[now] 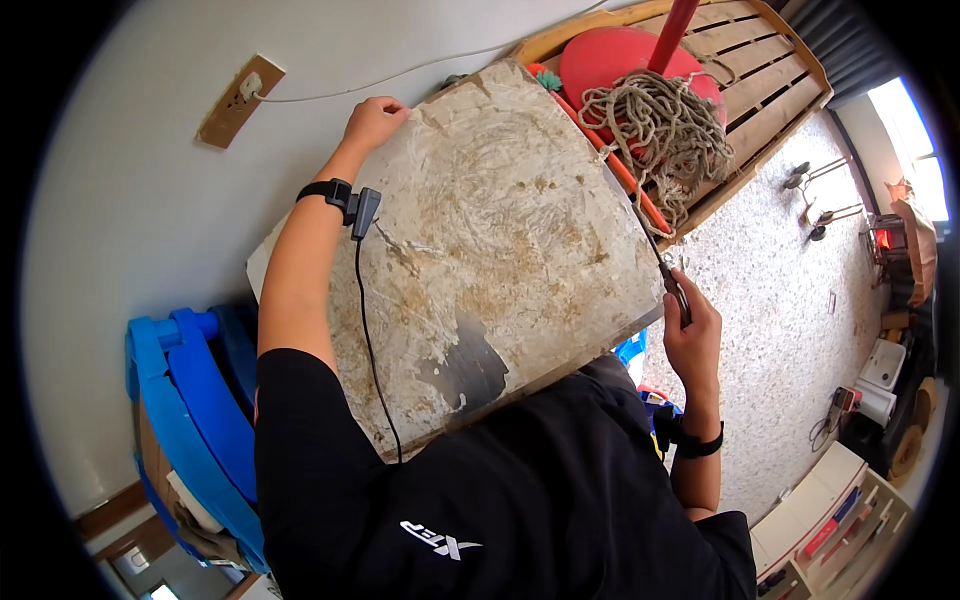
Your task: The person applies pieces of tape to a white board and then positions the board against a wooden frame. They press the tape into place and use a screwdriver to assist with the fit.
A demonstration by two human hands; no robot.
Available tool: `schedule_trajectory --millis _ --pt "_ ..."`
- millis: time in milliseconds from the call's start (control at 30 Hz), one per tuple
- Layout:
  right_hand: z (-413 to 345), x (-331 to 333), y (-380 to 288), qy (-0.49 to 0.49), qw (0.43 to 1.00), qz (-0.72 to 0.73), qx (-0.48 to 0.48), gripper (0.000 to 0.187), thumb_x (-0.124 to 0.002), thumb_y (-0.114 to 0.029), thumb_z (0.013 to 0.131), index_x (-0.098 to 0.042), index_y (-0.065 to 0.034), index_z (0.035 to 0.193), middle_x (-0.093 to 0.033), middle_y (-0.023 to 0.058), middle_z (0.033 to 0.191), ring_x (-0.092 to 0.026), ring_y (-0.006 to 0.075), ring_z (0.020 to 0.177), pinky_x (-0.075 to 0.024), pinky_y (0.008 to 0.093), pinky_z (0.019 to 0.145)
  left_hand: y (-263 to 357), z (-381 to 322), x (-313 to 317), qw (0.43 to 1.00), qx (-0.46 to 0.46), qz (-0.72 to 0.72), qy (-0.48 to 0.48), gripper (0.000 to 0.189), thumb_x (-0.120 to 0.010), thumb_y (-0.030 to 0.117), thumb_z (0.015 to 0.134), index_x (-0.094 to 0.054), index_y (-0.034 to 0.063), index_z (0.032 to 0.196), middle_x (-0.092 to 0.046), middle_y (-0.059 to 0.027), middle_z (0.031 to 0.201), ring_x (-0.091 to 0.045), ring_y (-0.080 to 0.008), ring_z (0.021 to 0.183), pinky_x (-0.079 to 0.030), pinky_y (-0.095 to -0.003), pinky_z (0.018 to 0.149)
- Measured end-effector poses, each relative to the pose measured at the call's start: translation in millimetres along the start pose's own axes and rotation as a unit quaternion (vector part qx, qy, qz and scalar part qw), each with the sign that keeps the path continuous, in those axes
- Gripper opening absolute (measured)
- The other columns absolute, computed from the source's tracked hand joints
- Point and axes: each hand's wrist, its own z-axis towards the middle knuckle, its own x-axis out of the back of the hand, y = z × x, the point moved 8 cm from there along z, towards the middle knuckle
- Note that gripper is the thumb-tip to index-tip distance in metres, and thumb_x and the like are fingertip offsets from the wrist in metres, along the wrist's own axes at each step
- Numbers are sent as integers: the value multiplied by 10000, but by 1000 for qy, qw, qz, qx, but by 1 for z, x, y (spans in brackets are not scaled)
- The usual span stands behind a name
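Note:
In front of me is a worn, dirty whitish panel (pixel 480 225) with brown smears, scratches and a bare grey patch near its lower edge. My left hand (pixel 376 121) is at the panel's far left edge, fingers curled and fingertips at the rim; whether they pinch anything is hidden. By the right corner, my right hand (pixel 691 322) grips a dark-handled tool (pixel 671 289). Its thin dark shaft runs up along the panel's right edge, and its exact kind cannot be made out.
A slatted wooden bed frame (pixel 742 67) holds a red disc base with a pole (pixel 615 60), tangled rope (pixel 652 127) and an orange-red rod (pixel 611 161). Blue plastic pieces (pixel 202 390) stand at left. A wall socket (pixel 240 101) has a plugged-in white cable (pixel 390 79).

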Motion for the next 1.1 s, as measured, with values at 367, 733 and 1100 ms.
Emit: schedule_trajectory --millis 367,733,1100 --pt "0 1 -2 1 1000 -5 8 316 -667 -88 981 -698 -23 1290 -769 216 1075 -764 356 979 -584 400 858 26 -1 5 990 19 135 -40 207 -726 268 844 -831 113 933 -794 -126 932 -755 -334 874 -608 -429 797" --pt "-7 -6 -2 11 999 17 25 317 -680 -93 975 -712 -50 1288 -765 195 1093 -766 328 945 -592 384 823 -6 11 3 998 21 12 -66 245 -761 300 814 -850 123 959 -799 -147 913 -766 -319 869 -607 -410 800" --pt "-5 -35 -14 -29 995 31 89 339 -709 -138 955 -702 -125 1293 -750 119 982 -729 335 802 -574 422 697 23 -2 4 989 20 143 13 223 -719 262 832 -843 113 943 -793 -159 937 -757 -355 883 -610 -422 818"
